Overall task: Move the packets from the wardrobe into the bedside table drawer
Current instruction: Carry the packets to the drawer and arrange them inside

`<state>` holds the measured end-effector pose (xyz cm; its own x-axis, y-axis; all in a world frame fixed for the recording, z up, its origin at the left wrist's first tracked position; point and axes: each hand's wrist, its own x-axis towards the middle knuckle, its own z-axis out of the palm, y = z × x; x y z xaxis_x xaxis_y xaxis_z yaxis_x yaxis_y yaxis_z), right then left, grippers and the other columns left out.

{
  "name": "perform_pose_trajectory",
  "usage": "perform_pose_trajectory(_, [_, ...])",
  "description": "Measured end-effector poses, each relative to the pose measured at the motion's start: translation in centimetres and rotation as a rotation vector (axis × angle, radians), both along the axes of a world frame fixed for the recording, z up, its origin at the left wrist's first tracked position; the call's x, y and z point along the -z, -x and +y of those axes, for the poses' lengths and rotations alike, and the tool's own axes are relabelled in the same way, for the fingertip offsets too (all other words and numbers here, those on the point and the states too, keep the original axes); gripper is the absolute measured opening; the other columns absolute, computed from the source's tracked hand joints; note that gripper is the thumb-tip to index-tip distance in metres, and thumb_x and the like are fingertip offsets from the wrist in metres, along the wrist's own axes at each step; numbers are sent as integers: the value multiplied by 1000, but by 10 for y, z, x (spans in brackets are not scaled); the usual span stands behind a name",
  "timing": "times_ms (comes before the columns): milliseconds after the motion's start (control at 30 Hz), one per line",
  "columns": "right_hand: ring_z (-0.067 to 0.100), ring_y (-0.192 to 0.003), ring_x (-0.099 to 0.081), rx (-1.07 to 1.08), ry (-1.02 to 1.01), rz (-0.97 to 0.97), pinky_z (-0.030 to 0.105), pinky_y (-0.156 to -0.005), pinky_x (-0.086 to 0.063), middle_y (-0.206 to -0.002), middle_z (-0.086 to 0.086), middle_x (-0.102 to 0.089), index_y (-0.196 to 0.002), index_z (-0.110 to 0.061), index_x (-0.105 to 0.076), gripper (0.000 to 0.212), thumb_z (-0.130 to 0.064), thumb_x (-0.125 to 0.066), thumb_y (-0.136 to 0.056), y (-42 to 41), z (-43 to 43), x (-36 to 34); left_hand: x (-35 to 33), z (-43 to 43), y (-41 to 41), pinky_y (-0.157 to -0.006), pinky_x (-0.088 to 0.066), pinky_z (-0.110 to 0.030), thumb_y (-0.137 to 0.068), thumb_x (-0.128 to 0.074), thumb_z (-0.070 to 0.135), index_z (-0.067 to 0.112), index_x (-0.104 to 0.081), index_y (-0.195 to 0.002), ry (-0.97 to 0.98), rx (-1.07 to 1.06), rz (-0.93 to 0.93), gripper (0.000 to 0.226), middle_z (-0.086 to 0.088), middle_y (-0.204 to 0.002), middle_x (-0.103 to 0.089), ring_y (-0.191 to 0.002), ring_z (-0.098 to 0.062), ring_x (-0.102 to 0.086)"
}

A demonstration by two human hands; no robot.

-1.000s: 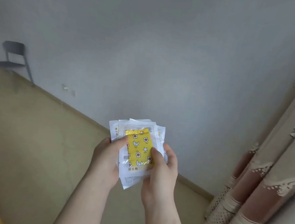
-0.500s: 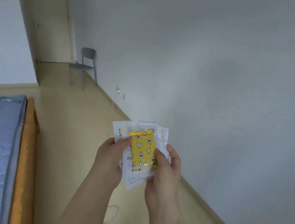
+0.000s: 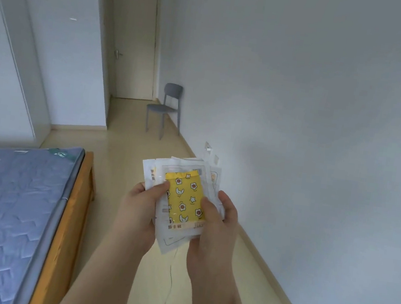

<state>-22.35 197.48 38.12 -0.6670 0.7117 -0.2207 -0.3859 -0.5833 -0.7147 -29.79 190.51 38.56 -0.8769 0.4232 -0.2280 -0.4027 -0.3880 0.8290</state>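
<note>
**Item: packets point(image 3: 181, 172), one stack, in transit.**

- Location: held at centre frame, slightly below the middle, over the pale floor point(image 3: 126, 168) between the bed point(image 3: 11, 204) at lower left and the wall at right.
- Hold: my left hand point(image 3: 141, 210) grips the stack's left edge with its thumb curled over the front. My right hand point(image 3: 218, 227) grips the right edge the same way. Both sets of fingers are wrapped round the stack.
- Top of stack: a yellow packet point(image 3: 186, 198), lying on several white ones fanned behind it.
- Change: my grip is the same as a second ago, but the view has swung. The curtain at right is gone, and the bed, a grey chair point(image 3: 165, 107) and a door point(image 3: 134, 42) now fill the upper and left frame.
- Meaning: I judge that I am turning with the load and the carry is under way. The white doors point(image 3: 4, 52) at upper left may be the wardrobe. No bedside table or drawer is in view yet.
- Markings: the yellow packet is printed with fried eggs, moons and stars. The white packets carry small characters along the left and bottom edges, too small to read. No brand is legible.
</note>
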Motion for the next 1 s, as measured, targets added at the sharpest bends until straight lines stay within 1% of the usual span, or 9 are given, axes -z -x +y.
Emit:
perform_pose_trajectory(67, [28, -85, -69, -12, 3, -9, 44, -79, -57, -104, 7, -68, -112, -21, -54, 32, 2, -57, -89, 36, 18, 4, 3, 17, 34, -51, -56, -38, -91, -57, 8, 7, -61, -102, 5, -24, -21, 11, -12, -81, -74, -66, -28, -72])
perform_pose_trajectory(133, [28, -85, -69, -31, 22, -12, 45, -81, -56, -105, 8, -68, -113, -20, -54, 33, 2, -57, -89, 71, 40, 11, 9, 36, 65, -51, -56, -38, -91, -57, 7, 8, -61, -101, 15, -50, -30, 11, -11, -81, -75, -67, -28, -72])
perform_pose_trajectory(267, [31, -89, -68, -125, 51, -22, 48, -85, -55, -108, 11, -68, -111, -20, -55, 31, 2, -57, -88, 147, 93, 23, 18, 84, 132, -47, -55, -35, -92, -56, 8, 15, -61, -95, 41, -165, -18, 9, -4, -71, -74, -60, -22, -72])
perform_pose_trajectory(400, [29, -85, -69, -253, -4, 5, 47, -82, -55, -102, 8, -69, -112, -19, -56, 32, 1, -59, -88, 227, 171, 25, 23, 155, 204, -50, -55, -36, -91, -57, 9, 16, -62, -99, 28, -284, -15, 12, -4, -73, -75, -61, -23, -72])
perform_pose_trajectory(500, [27, -84, -69, -318, -50, -6, 46, -79, -56, -103, 8, -69, -111, -20, -57, 31, 1, -59, -87, 277, 241, 18, 17, 222, 245, -52, -54, -36, -92, -56, 8, 16, -60, -93, 15, -347, -34, 9, -2, -65, -73, -57, -22, -71])
perform_pose_trajectory(667, [31, -90, -69, -368, -57, -36, 44, -76, -57, -107, 9, -69, -109, -22, -56, 30, -1, -60, -88, 348, 331, 8, -2, 310, 307, -58, -53, -40, -92, -56, 8, 16, -59, -90, 13, -411, -78, 8, -3, -64, -72, -71, -27, -68])
perform_pose_trajectory(833, [31, -89, -70, -384, -56, -22, 42, -73, -58, -105, 7, -68, -113, -21, -55, 33, -1, -61, -87, 415, 377, 3, -8, 357, 372, -65, -55, -43, -92, -56, 8, 14, -59, -92, -1, -438, -60, 7, -6, -70, -74, -75, -29, -70])
perform_pose_trajectory(933, [29, -86, -70, -412, -53, -24, 41, -73, -58, -105, 7, -68, -114, -20, -55, 34, 0, -61, -87, 458, 393, 5, -3, 372, 415, -66, -56, -44, -92, -57, 8, 15, -59, -91, -1, -458, -75, 7, -6, -70, -74, -76, -29, -69])
perform_pose_trajectory(1000, [26, -84, -70, -419, -78, -39, 40, -72, -58, -103, 5, -68, -112, -22, -55, 34, -1, -62, -87, 491, 402, 9, 3, 380, 447, -64, -55, -44, -92, -57, 8, 14, -58, -90, -15, -466, -95, 6, -6, -70, -74, -75, -29, -69])
